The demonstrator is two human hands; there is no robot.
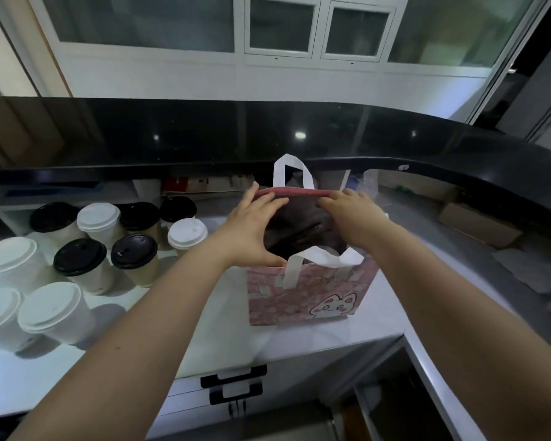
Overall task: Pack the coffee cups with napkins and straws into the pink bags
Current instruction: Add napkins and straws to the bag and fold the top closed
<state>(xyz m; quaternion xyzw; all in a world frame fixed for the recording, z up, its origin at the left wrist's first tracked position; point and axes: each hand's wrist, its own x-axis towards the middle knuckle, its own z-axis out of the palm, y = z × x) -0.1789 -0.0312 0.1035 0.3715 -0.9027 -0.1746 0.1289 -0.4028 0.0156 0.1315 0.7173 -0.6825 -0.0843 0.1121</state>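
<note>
A pink bag [303,294] with a cartoon cat print and white handles stands upright on the white counter [223,319]. My left hand [252,230] grips its left rim, thumb on the near edge and fingers on the far edge. My right hand [353,214] holds the right rim the same way, and the mouth is spread wide. The inside is dark; I cannot tell what lies in it. Several lidded coffee cups stand to the left: brown cups with black lids [134,249] and white-lidded cups [53,308]. No napkins or straws are visible.
A raised black ledge [268,141] runs along the back of the counter and curves down the right side. Under it sit boxes and packets [204,184]. A cardboard box [477,224] lies on the grey surface at right. A black bracket [233,386] hangs below the counter's front edge.
</note>
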